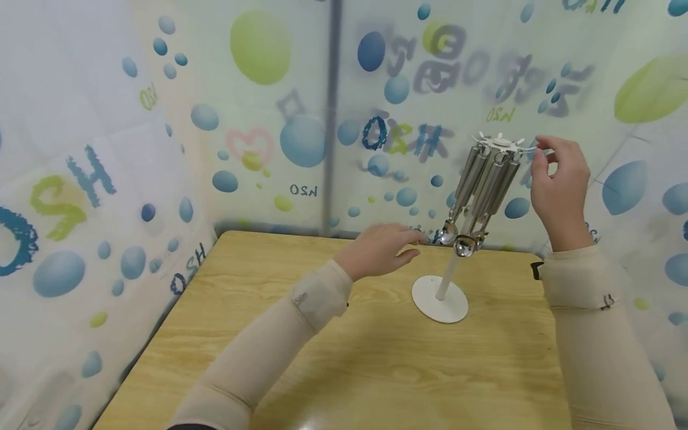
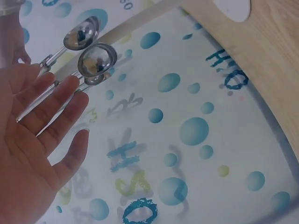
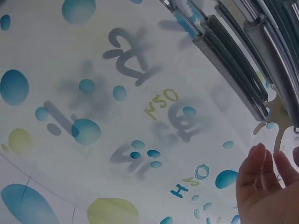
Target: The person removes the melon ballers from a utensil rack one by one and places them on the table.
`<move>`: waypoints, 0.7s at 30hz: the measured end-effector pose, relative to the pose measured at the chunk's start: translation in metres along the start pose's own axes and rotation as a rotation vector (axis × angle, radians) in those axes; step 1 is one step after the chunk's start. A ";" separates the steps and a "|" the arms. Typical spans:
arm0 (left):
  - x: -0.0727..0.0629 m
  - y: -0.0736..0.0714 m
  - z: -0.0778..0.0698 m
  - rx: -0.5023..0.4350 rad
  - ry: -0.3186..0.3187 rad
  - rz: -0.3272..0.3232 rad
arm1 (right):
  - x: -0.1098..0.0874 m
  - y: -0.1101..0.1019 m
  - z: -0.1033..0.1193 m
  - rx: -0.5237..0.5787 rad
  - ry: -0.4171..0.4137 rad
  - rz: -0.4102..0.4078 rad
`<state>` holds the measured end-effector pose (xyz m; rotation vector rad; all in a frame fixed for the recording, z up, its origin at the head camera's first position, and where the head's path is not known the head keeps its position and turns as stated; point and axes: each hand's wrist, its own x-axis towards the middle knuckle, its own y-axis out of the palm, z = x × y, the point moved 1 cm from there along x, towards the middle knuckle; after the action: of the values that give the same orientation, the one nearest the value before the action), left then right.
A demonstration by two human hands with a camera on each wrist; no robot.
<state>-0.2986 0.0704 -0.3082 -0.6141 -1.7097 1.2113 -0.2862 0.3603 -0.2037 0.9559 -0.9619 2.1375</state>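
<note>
Silvery metal utensils (image 1: 497, 185) hang bowls-down in a cluster from the hooked top (image 1: 502, 143) of a white stand (image 1: 444, 289), which I see toward the far R side of the wooden table (image 1: 403, 376), its round base (image 1: 436, 312) resting on the wood. R hand (image 1: 561, 185) is up at the rim, thumb & fingertips drawn in close about one hook (image 3: 279, 137); can't tell from my feeds if it's actually pinched. L hand (image 1: 378, 251) is loose, thumb apart from fingers, holding nothing, just beside the lowest bowls (image 1: 464, 245).

Handling, my guess: handles (image 3: 229, 77) look thick & rigid, prob. modest wt each, but the lot sits high on a slim pole (image 1: 450, 269), so it's top-heavy & could tip w/ a sideways tug. Polished metal = slippery, esp. the bowls, & loose-hung pieces would swing. Hooks look thin, maybe plastic, so go easy there. Best hold IMO: mid-handle for a single utensil, or low on the pole to steady the stand.
</note>
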 end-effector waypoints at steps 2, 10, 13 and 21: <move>0.003 0.002 -0.001 0.000 -0.001 -0.017 | 0.006 0.001 0.000 -0.040 0.005 0.046; 0.015 0.004 -0.005 -0.006 -0.011 -0.062 | 0.015 0.003 -0.004 -0.091 0.028 0.122; 0.019 0.000 -0.005 -0.038 -0.037 -0.081 | 0.017 0.004 -0.006 -0.071 0.040 0.114; 0.032 -0.003 -0.005 -0.113 -0.107 -0.135 | 0.023 0.004 -0.008 0.087 0.175 0.179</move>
<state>-0.3078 0.0970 -0.2926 -0.4994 -1.8887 1.0741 -0.3056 0.3697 -0.1906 0.7318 -0.9025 2.3847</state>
